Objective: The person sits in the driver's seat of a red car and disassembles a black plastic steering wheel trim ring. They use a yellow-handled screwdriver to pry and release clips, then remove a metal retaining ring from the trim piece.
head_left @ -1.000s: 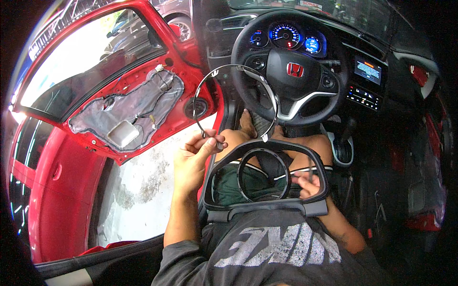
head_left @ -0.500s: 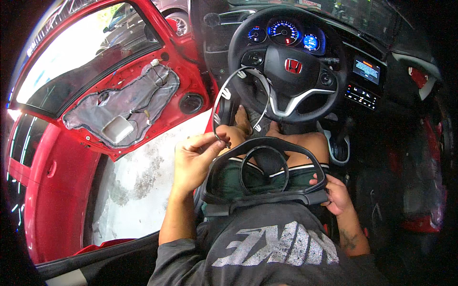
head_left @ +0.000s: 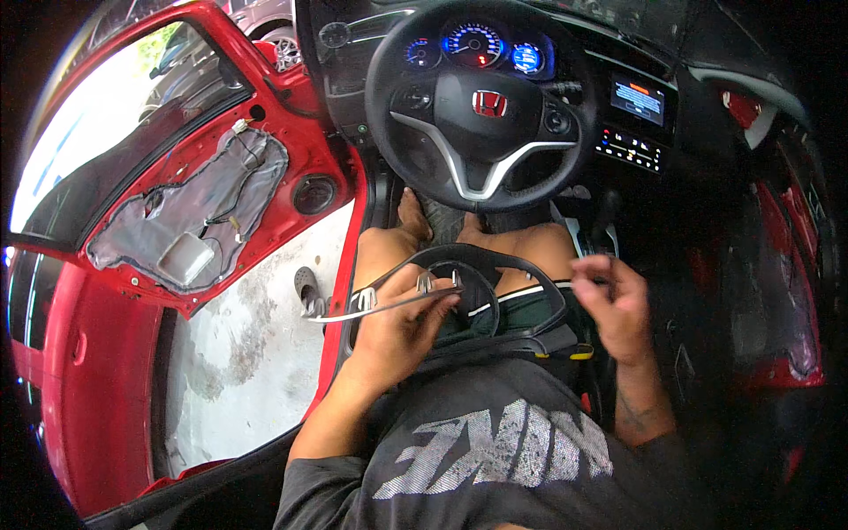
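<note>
My left hand (head_left: 402, 327) is closed on a thin trim ring with pale clips (head_left: 349, 314), now seen nearly edge-on. The ring is held above the left part of a black instrument cluster bezel (head_left: 555, 311), which rests on my lap. Inside the bezel's frame shows a round dark hoop. My right hand (head_left: 618, 309) is raised off the bezel, just beyond its right end. Its fingers are curled, with a gap between thumb and fingertips, and I see nothing held. Under that hand, by the bezel's right end, lies a dark item with a yellow tip (head_left: 581, 352).
Ahead stand the steering wheel (head_left: 481, 106), lit gauges (head_left: 473, 42) and a lit centre screen (head_left: 638, 99). At left the red door (head_left: 309, 159) hangs wide, its inner panel off and a plastic sheet (head_left: 199, 212) exposed. A grey clog (head_left: 306, 287) sits on the ground outside.
My left hand has brought the ring down toward me and turned it edge-on. My right hand has let go of the bezel's right end and lifted. The view has shifted to the right.
</note>
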The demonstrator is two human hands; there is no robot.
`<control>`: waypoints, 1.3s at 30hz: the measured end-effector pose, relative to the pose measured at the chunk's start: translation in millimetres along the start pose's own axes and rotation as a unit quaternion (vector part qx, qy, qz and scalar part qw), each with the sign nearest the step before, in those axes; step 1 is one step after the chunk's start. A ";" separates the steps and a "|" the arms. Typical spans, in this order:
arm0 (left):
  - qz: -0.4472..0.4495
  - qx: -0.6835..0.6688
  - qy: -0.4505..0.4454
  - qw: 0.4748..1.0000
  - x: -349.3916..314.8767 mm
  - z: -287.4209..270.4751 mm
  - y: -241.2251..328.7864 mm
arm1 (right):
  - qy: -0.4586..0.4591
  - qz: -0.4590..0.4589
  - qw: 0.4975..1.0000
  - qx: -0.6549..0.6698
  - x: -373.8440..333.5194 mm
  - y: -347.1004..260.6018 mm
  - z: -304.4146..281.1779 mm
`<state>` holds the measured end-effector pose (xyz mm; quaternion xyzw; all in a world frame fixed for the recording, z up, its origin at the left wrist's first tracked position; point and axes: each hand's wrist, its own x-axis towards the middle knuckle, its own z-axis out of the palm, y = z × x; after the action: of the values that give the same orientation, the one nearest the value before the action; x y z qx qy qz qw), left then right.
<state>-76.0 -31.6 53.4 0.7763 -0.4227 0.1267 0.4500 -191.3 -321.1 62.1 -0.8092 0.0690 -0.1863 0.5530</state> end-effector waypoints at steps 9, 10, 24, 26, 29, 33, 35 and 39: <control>-0.183 -0.140 -0.159 0.960 -9.1 22.6 11.8 | -0.100 -0.048 0.980 0.166 20.4 -9.7 85.8; -0.194 -0.148 -0.165 0.956 -10.5 23.8 9.9 | -0.095 -0.014 0.980 0.172 23.1 -4.9 86.9; -0.175 -0.142 0.148 0.963 -5.9 -13.5 6.7 | -0.069 0.083 0.962 0.249 37.8 28.4 69.3; -0.232 -0.141 0.178 0.946 -0.4 -30.3 -13.9 | -0.061 0.105 0.959 0.256 39.7 34.2 59.4; -0.321 -0.219 0.140 0.911 1.1 -40.8 -43.3 | -0.055 0.099 0.954 0.278 40.0 38.4 57.6; -0.337 -0.266 0.062 0.901 -6.1 -24.4 -64.6 | -0.056 0.099 0.955 0.273 39.1 35.8 57.5; -0.330 -0.316 0.041 0.889 -1.8 -18.5 -49.9 | -0.054 0.096 0.960 0.258 38.4 32.0 55.5; -0.321 -0.323 0.051 0.889 -3.4 -9.4 -49.6 | -0.053 0.095 0.959 0.263 37.9 26.4 53.6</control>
<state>-38.2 -10.4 27.4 0.6739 -0.1442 -0.1290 0.7130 -133.7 -296.5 29.2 -0.6339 0.0653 -0.1013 0.7640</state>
